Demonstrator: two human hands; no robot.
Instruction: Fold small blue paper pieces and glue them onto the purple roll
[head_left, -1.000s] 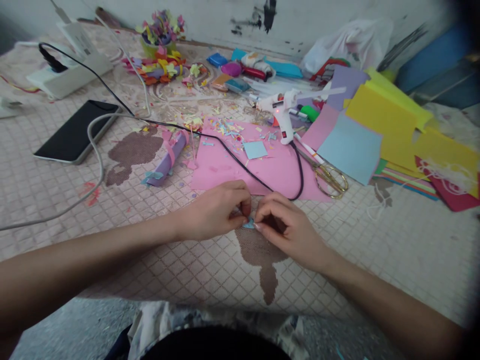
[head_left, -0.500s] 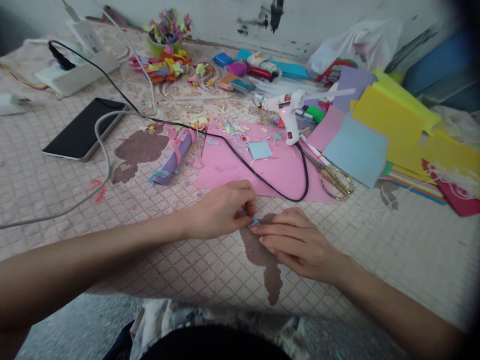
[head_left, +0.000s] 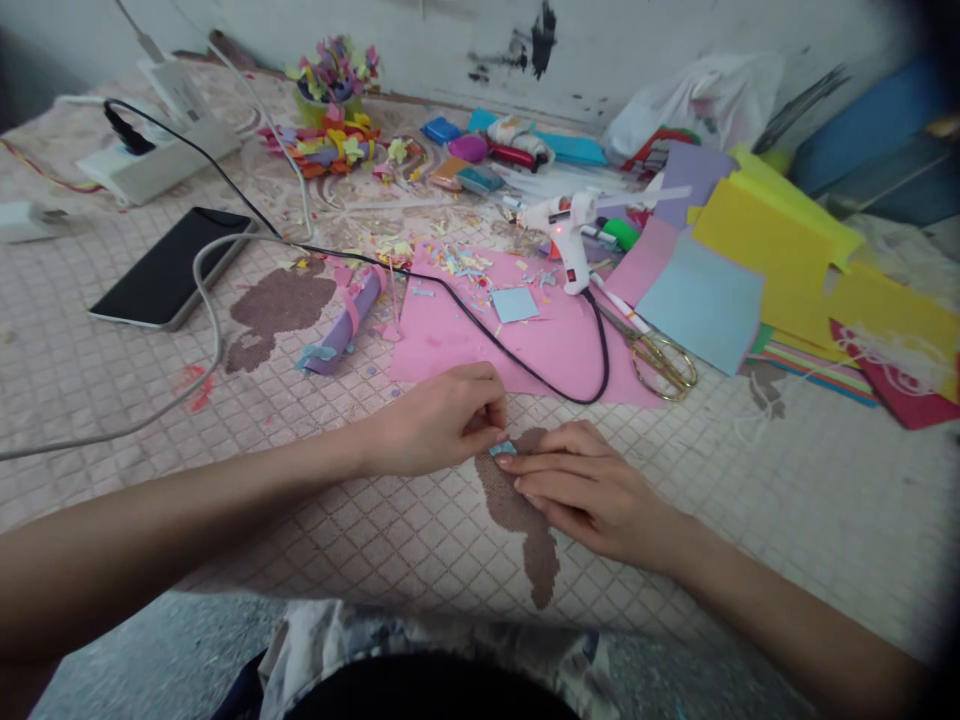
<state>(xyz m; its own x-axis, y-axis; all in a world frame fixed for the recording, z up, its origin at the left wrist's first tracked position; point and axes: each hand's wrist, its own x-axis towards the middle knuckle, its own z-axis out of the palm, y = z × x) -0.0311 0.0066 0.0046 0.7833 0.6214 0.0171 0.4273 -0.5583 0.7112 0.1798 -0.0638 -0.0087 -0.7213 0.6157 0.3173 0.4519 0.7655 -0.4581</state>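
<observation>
A small blue paper piece (head_left: 502, 449) is grasped at the fingertips of the right hand (head_left: 600, 487), between the hands; the left hand's (head_left: 442, 420) thumb is set beside it, but whether it is pinched there cannot be told. Creasing or tearing is judged possible if pulled unevenly; a slip, if gripped too slightly. Left fingers are curled, right ones extended. Wrists are held low over the tablecloth (head_left: 337, 560), forearms angled inward.
</observation>
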